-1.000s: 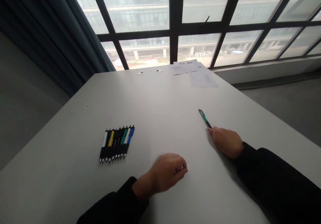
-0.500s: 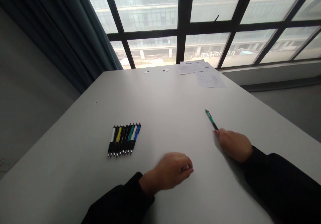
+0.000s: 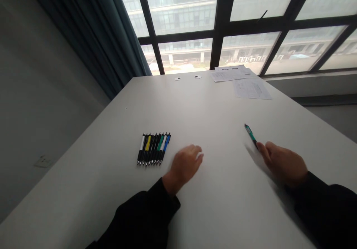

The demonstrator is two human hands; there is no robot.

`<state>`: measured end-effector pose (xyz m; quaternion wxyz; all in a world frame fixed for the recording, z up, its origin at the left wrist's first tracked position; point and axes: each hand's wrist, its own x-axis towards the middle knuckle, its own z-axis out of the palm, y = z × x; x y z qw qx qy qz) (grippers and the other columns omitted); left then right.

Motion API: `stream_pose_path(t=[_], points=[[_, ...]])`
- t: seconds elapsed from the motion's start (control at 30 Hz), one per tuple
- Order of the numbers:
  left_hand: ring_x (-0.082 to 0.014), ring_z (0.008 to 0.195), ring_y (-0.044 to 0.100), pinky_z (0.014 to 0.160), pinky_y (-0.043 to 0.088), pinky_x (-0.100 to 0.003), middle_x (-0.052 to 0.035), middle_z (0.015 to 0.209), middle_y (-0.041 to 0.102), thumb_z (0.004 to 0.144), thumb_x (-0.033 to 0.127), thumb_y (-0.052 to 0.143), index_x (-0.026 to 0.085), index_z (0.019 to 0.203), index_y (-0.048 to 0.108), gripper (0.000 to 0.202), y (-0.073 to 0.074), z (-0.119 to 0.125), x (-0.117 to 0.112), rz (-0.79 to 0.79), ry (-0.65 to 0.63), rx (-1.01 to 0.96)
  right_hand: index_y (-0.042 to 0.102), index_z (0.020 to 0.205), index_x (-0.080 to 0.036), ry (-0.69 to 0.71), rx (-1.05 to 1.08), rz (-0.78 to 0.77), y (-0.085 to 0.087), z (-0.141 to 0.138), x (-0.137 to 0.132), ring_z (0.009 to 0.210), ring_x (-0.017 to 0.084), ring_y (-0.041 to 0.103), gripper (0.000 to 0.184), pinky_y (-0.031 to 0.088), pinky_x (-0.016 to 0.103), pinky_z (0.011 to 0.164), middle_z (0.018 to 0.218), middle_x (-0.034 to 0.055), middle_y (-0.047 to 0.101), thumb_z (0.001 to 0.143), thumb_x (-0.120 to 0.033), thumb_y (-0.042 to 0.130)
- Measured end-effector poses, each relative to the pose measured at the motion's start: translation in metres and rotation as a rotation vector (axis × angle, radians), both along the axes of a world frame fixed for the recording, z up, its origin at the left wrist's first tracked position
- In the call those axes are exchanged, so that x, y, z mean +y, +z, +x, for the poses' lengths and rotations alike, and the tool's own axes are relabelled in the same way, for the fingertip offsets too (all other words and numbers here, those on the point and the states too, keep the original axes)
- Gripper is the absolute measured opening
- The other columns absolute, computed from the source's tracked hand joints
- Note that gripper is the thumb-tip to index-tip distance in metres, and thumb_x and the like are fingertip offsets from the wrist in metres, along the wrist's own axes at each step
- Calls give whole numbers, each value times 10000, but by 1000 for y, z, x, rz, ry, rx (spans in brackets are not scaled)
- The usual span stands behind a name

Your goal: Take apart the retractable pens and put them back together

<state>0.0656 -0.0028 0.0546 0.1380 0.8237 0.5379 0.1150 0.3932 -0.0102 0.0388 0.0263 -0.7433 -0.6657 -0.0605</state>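
Observation:
A green and black pen (image 3: 250, 134) is gripped at its dark end by my right hand (image 3: 283, 162), and a shadow on the tabletop lies apart from it, so it is lifted a little. My left hand (image 3: 185, 164) holds nothing; its fingers are slightly curled and apart, with some blur. Just left of that hand, several pens (image 3: 153, 149) lie side by side in a slanted row. Among them are a blue pen (image 3: 166, 144) at the right end, a yellow pen (image 3: 147, 144) and a white pen (image 3: 142, 144) at the left end.
The white table (image 3: 184, 111) stretches toward the window (image 3: 184, 37). Printed papers (image 3: 251, 88) lie at its far right corner, near two round white discs with dark centres (image 3: 177, 79). A dark curtain (image 3: 111, 37) hangs at the left, and a wall socket (image 3: 43, 161) is below.
My right hand has raised the green pen off the tabletop. My left hand has moved forward, closer to the row of pens, and its fingers have spread. The view has turned left.

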Motion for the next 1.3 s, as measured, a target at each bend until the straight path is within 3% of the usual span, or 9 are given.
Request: stream_pose_path(t=[0.1, 0.23, 0.7, 0.83, 0.9, 0.97, 1.07, 1.17, 1.3], points=[[-226, 953, 637, 829, 478, -327, -118, 1058, 658, 981, 240, 479, 151, 1053, 619, 181, 12, -36, 22, 74, 327, 133, 486, 685, -235, 49, 60, 70, -2, 0, -1, 471, 193, 473, 460, 217, 305, 509, 558, 39, 534, 1009, -529, 342], [-270, 972, 647, 816, 488, -356, -139, 1052, 666, 969, 274, 498, 140, 1003, 628, 190, 21, -65, 34, 84, 489, 271, 399, 661, -241, 98, 105, 114, -5, -1, -2, 472, 178, 423, 453, 209, 296, 526, 547, 21, 482, 1002, -536, 347], [-312, 972, 676, 782, 515, -369, -179, 990, 689, 986, 321, 505, 107, 994, 660, 264, 20, -62, 30, -65, 453, 434, 400, 648, -237, 159, 122, 194, -11, 3, 1, 456, 160, 402, 465, 227, 295, 518, 530, 6, 461, 1007, -531, 361], [-248, 953, 650, 831, 491, -329, -128, 964, 688, 995, 265, 514, 141, 923, 628, 184, 30, -42, 21, -116, 298, 376, 460, 653, -223, 363, 132, 299, -12, 3, -2, 446, 144, 436, 449, 271, 290, 499, 522, -11, 462, 1013, -489, 418], [-248, 1004, 621, 875, 473, -341, -126, 1018, 674, 998, 242, 509, 143, 929, 599, 150, 39, -25, 11, -110, 217, 335, 550, 785, -196, 528, 222, 335, -8, -7, -7, 455, 130, 480, 338, 335, 271, 492, 572, -17, 521, 1005, -443, 482], [-258, 1026, 604, 875, 465, -356, -128, 1062, 657, 1000, 250, 511, 152, 921, 571, 139, 49, -7, -4, -100, 138, 289, 569, 1078, -148, 655, 389, 344, 2, -27, -15, 488, 112, 538, 253, 426, 243, 508, 713, 5, 623, 994, -385, 541], [-201, 822, 633, 709, 461, -295, -55, 926, 671, 1023, 261, 472, 186, 946, 535, 124, 67, 9, -30, -118, 15, 212, 410, 1397, -144, 836, 650, 257, 31, -65, -29, 629, 105, 628, 437, 543, 235, 608, 1068, 115, 681, 1000, -268, 542], [-176, 658, 619, 569, 405, -271, 5, 766, 659, 1019, 293, 497, 208, 951, 522, 111, 86, 6, -49, -76, -135, 110, 513, 1324, -195, 1002, 723, 245, 71, -96, -41, 860, 149, 698, 368, 583, 260, 747, 1104, 106, 695, 966, -119, 554], [-162, 677, 635, 594, 452, -264, 4, 814, 676, 958, 312, 621, 203, 974, 547, 133, 117, -24, -59, 221, -204, -151, 657, 1122, -219, 967, 854, 307, 122, -113, -45, 874, 161, 720, 263, 603, 258, 730, 1030, 69, 737, 920, -60, 598]])
